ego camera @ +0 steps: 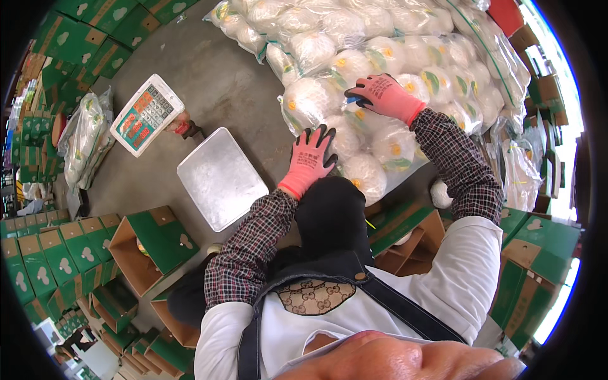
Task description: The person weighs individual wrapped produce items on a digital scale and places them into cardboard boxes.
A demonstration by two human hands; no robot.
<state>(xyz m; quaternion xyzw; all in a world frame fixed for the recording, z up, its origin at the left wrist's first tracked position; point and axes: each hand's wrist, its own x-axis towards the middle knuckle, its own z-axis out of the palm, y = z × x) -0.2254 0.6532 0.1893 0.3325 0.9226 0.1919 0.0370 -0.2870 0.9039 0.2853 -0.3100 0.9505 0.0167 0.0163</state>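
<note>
My right hand [384, 97], in a pink glove with black fingertips, is closed around a small blue object [352, 99]. Most of that object is hidden by the fingers, so its kind cannot be told. It is held over a clear plastic bag [327, 78] packed with round fruit in white foam nets, several bearing yellow and green stickers. My left hand [309, 159], gloved alike, lies with spread fingers against the near left edge of the bagged fruit [344, 140]. My bent knee [332, 209] in black cloth is just below it.
A bench scale with a metal platform [223, 180] and a lit display panel [147, 115] stands to the left on the concrete floor. Green cartons [71, 254] are stacked at left. An open carton [159, 247] and a divided carton [413, 242] flank me. One netted fruit [441, 194] lies at right.
</note>
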